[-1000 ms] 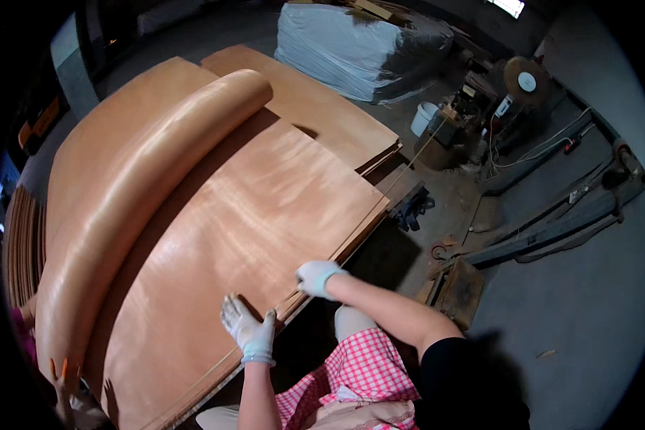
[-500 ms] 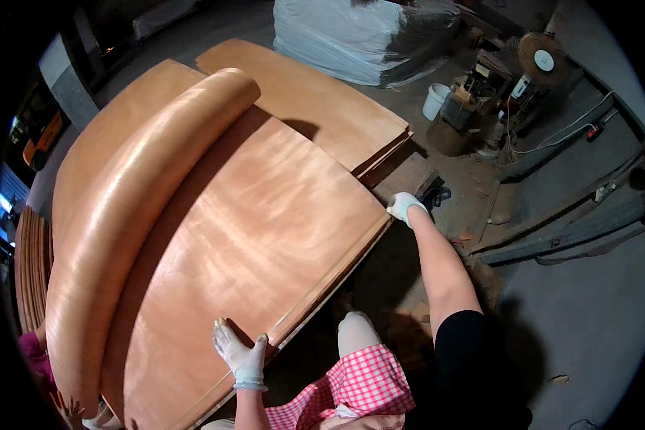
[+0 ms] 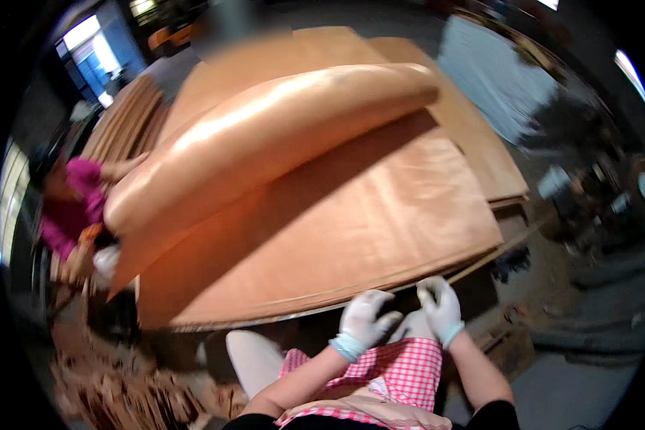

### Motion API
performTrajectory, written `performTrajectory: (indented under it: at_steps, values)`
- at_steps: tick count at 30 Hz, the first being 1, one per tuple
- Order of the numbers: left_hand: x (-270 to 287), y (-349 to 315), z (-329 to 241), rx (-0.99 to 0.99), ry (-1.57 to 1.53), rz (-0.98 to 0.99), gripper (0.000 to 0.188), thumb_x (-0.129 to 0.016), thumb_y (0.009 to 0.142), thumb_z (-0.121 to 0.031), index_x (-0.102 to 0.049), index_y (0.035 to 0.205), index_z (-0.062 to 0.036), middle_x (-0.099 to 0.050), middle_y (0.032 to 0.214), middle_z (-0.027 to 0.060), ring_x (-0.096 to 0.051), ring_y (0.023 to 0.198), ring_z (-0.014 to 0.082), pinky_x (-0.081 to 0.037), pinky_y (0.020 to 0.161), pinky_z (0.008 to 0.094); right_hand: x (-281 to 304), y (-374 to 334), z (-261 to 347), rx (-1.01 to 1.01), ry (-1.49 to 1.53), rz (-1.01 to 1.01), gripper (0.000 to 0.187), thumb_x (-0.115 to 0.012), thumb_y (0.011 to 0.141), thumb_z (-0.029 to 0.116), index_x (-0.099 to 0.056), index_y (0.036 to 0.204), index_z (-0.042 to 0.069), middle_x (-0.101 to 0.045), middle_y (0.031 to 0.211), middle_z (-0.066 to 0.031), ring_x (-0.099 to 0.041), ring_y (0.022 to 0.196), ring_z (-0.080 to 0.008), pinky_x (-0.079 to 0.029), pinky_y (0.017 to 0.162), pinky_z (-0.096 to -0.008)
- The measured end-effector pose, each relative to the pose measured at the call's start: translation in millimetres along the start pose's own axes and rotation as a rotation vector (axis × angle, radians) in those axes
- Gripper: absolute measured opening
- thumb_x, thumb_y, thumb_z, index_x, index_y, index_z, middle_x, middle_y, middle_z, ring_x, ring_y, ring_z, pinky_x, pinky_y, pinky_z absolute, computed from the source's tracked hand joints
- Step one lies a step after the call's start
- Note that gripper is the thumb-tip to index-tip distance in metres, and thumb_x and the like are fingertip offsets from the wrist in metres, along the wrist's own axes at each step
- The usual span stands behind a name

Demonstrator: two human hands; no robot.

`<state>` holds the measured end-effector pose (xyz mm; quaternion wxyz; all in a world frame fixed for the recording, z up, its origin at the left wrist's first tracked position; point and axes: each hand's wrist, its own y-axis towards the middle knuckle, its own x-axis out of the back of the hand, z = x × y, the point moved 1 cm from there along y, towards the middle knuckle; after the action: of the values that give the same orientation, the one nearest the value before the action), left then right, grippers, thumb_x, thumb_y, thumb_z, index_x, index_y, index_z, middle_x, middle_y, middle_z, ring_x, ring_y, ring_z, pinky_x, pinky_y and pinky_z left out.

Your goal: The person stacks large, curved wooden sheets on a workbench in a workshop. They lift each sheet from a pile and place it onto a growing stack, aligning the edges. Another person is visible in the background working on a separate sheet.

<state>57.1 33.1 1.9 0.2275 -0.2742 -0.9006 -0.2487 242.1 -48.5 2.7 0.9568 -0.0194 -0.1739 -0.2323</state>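
A wide stack of reddish-brown veneer sheets (image 3: 380,222) lies before me, its near edge just beyond my hands. Across the stack, a large sheet is curled over into a long roll (image 3: 279,129). My left hand (image 3: 365,320), in a white glove, hovers by the near edge, thumb and fingers apart and nothing visible between them. Beside it, my gloved right hand (image 3: 441,308) is closed on a thin pale wood strip (image 3: 491,259), which runs out to the right past the stack's corner. The fingertips are slightly blurred.
At the left, a co-worker in a magenta top (image 3: 72,204) has an arm at the roll's end. Another sheet stack (image 3: 491,168) adjoins on the far right, near a plastic-covered pile (image 3: 498,79). Broken wood scraps (image 3: 129,394) cover the floor at lower left.
My left hand has come off the sheet's surface, and my right hand has left the corner; both are now close together before me. The view has turned left, showing more of the co-worker.
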Motion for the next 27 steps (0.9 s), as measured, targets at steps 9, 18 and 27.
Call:
performTrajectory:
  at_steps: [9,18,27]
  values:
    - [71.6,-84.1,17.9,0.271,-0.592,-0.330,0.009,-0.071,0.079,-0.005,-0.067,0.086,-0.0014,-0.060,0.081,0.0064,-0.058,0.077,0.0157,-0.047,0.069,0.0290,-123.1,-61.2,106.3,-0.035,0.338,0.366,0.035,-0.064,0.092,0.024,-0.058,0.114,-0.002,-0.052,0.133,-0.0241,-0.051,0.124,-0.0300,-0.042,0.101,-0.0379]
    - [254.9,-172.7,150.3,0.557,-0.520,-1.064,0.011,-0.074,0.080,-0.003,-0.064,0.076,-0.0015,-0.061,0.074,-0.0007,-0.053,0.067,0.0071,-0.047,0.062,0.0248,-72.3,-5.1,69.5,-0.015,-0.409,0.478,0.012,-0.062,0.087,0.008,-0.065,0.095,0.000,-0.066,0.089,-0.0151,-0.064,0.083,-0.0249,-0.050,0.080,-0.0341]
    - [422.1,-256.8,292.8,0.947,0.167,-1.235,0.017,-0.077,0.079,-0.011,-0.066,0.076,0.0015,-0.059,0.066,-0.0008,-0.048,0.060,0.0076,-0.044,0.056,0.0276,-36.9,37.6,42.1,0.048,-0.802,0.293,0.020,-0.066,0.086,0.017,-0.064,0.088,-0.003,-0.065,0.084,-0.0185,-0.064,0.078,-0.0288,-0.050,0.074,-0.0368]
